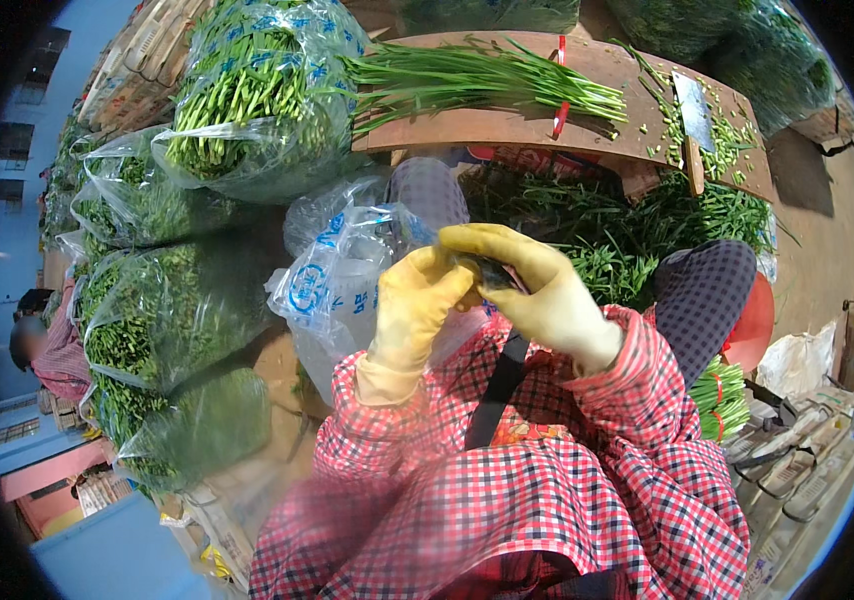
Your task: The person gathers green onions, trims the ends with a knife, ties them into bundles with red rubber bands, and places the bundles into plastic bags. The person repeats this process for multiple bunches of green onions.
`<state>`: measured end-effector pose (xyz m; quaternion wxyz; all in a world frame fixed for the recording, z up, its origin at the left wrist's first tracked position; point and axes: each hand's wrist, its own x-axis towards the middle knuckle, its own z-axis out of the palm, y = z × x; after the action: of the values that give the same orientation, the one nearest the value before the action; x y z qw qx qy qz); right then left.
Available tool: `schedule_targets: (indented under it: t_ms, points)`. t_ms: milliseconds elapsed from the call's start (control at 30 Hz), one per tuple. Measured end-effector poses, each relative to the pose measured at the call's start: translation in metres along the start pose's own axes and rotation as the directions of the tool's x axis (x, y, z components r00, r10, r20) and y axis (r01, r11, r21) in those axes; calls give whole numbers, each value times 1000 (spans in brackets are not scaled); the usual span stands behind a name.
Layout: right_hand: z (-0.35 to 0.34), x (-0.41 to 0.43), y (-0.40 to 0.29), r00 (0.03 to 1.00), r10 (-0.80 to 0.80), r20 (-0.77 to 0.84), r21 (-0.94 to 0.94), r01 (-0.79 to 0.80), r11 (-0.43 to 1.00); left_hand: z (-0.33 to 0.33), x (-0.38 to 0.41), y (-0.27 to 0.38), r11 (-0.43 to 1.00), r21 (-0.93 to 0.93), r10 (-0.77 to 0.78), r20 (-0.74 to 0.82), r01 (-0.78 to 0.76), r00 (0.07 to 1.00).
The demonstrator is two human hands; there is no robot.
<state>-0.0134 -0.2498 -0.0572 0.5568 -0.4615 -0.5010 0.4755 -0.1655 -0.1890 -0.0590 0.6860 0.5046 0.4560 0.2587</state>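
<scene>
Both my hands are in yellow rubber gloves and meet in front of my chest. My right hand [547, 289] curls around a small dark object [496, 274], mostly hidden by the fingers; I cannot tell what it is. My left hand [416, 307] is bent, its fingertips against the right hand near that object; whether it grips anything is hidden. A clear plastic bag with blue print [314, 289] hangs beside my left wrist. Ahead, a bunch of long green garlic chives [487, 79] lies on a wooden board [472, 135], over a red tie strip [560, 120].
A cleaver [693, 120] lies among cut stem ends at the board's right. Loose greens [614, 270] lie below the board. Bagged chives [239, 127] are stacked at the left. Tied bundles [719, 397] stand by crates [809, 450] at right. Another person [59, 352] is far left.
</scene>
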Motion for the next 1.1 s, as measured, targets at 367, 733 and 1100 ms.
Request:
schedule_targets:
  t_ms: [367,733,1100]
  points:
    - [5,1,16,901,398,-174,239,-353,904,7,3,-17,984,71,171,-77,-166,982]
    - [-28,19,-3,897,357,-261,82,-348,934,-30,-100,28,214,847,785,147,-487,601]
    - [-56,22,-51,966,203,-159,-65,-216,974,-53,-52,71,109,887,865,138,-449,483]
